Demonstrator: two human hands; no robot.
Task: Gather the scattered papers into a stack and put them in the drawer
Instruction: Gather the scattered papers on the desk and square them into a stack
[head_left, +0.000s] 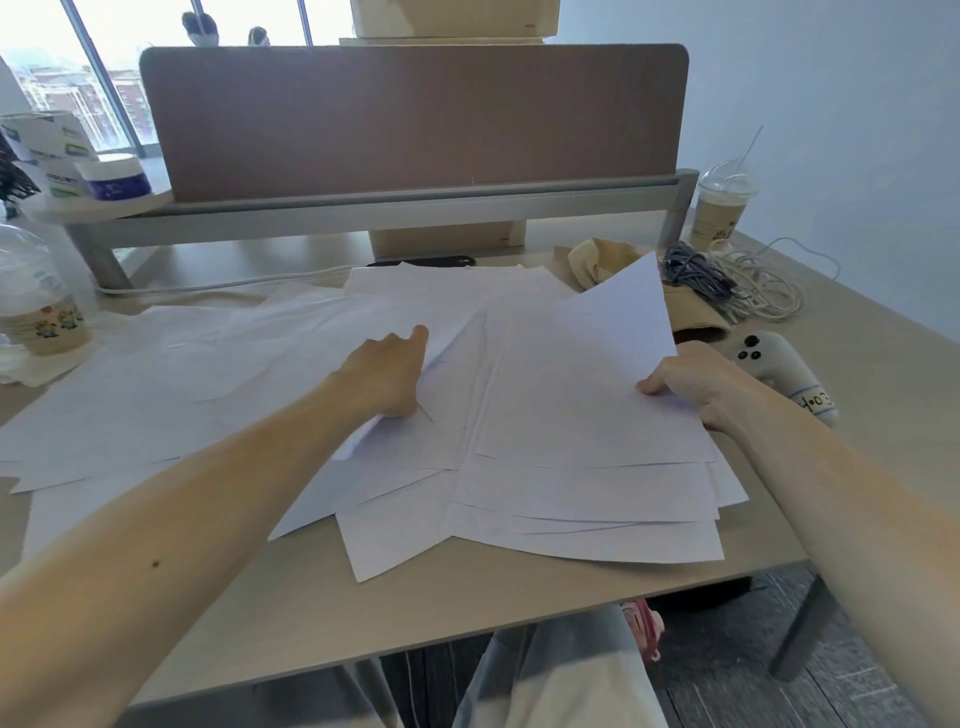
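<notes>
Several white paper sheets (171, 395) lie spread over the desk (270, 597), overlapping loosely. A rough, fanned pile of sheets (582, 467) sits right of centre. My left hand (387, 376) rests on sheets in the middle, fingers curled over a sheet's edge. My right hand (696, 387) pinches the right edge of the pile, and one sheet (618, 322) stands lifted, its corner pointing up. No drawer is in view.
A brown partition (415, 119) stands at the desk's back. Two lidded drink cups (724, 205) (39, 306) stand right and left. Coiled cables (737, 286), a white controller (779, 364) and a brown paper bag (691, 312) lie right of the papers. A tub (111, 176) sits back left.
</notes>
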